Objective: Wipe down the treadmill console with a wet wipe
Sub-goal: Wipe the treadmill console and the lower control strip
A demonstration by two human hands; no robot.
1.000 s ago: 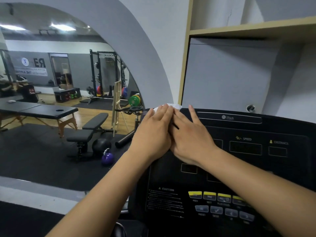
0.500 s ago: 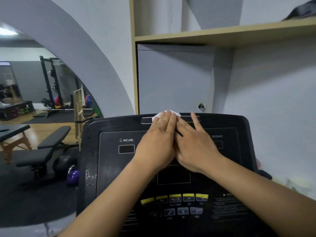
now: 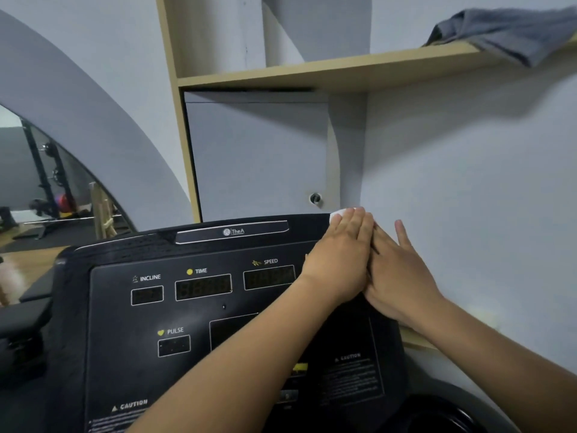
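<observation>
Both my hands have slid along the top edge of the black treadmill console [image 3: 125, 323] to its right corner. The left hand [image 3: 337, 260] and right hand [image 3: 401, 273], fingers straight, press the white wet wipe [image 3: 337, 214] flat there. I judge the top strip nearly done.
</observation>
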